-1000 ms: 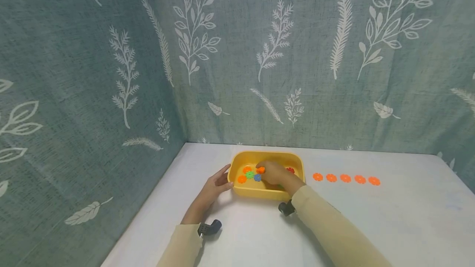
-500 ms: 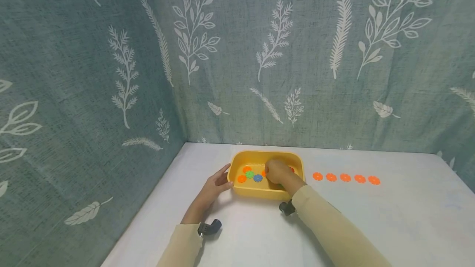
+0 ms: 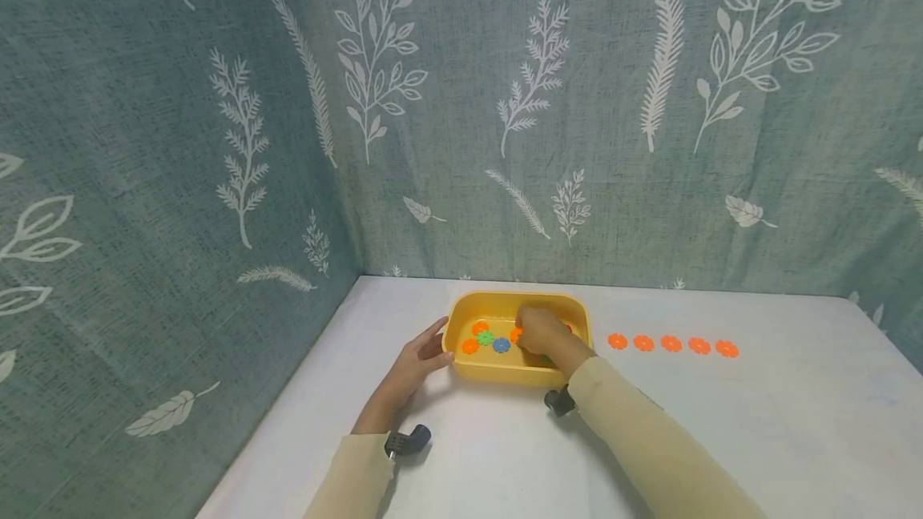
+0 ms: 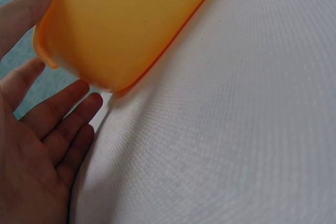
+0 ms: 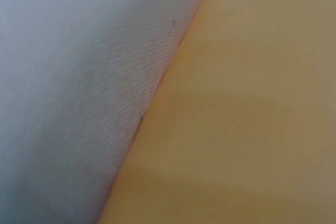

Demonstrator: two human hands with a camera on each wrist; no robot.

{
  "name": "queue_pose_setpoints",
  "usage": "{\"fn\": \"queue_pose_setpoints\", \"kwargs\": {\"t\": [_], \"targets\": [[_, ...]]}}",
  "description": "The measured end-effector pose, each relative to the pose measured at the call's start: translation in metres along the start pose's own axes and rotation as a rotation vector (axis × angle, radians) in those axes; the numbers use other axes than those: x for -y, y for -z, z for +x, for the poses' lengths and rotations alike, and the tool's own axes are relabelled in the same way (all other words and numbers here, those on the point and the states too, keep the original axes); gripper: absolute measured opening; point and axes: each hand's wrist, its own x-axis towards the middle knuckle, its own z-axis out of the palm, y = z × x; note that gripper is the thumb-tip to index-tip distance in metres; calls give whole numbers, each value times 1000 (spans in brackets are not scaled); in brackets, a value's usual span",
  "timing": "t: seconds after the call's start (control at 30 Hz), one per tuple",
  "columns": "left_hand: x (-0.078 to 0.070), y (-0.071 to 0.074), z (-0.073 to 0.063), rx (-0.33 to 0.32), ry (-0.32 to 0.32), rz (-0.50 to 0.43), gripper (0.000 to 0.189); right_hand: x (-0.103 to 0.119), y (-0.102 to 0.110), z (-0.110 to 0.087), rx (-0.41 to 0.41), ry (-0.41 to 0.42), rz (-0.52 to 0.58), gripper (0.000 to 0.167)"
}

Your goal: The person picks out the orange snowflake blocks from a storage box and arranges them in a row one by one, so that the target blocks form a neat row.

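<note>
A yellow plastic bin [image 3: 505, 376] stands on the white table, holding flower-shaped plastic discs. My left hand [image 3: 418, 357] is at its left end, thumb on the rim and the other fingers loosely extended by the wall, as the left wrist view shows. My right hand [image 3: 542, 331] reaches down inside the bin, fingers bent. An orange disc [image 3: 516, 335] shows beside its fingertips, partly covered; I cannot tell whether the fingers pinch it. Left of it lie a blue disc [image 3: 501, 345], a green disc [image 3: 485, 338] and two orange discs [image 3: 470, 346]. The right wrist view has only bin wall [image 5: 236, 119] and cloth.
To the right of the bin, several orange discs [image 3: 671, 343] lie in a straight row on the white table [image 3: 793, 423]. A leaf-patterned green curtain [image 3: 461, 207] hangs behind the table and along its left side.
My right hand has shifted slightly right inside the bin, away from the blue disc; the orange disc at its fingertips now shows farther right. The left hand and the row stay put.
</note>
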Motion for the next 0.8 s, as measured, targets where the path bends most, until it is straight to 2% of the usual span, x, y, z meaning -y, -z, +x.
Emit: {"fn": "queue_pose_setpoints", "kwargs": {"t": [0.07, 0.23, 0.33, 0.8], "targets": [[0, 0, 0, -6, -3, -1, 70, 1, 1, -1, 6, -8, 4, 23], [18, 0, 9, -28, -19, -18, 69, 4, 2, -3, -4, 12, -37, 24], [24, 0, 11, -28, -17, -17, 70, 3, 3, -4, -4, 32, -44, 25], [25, 1, 11, -25, -37, -16, 71, -3, 22, -14, 22, 127, -9, 28]]}}
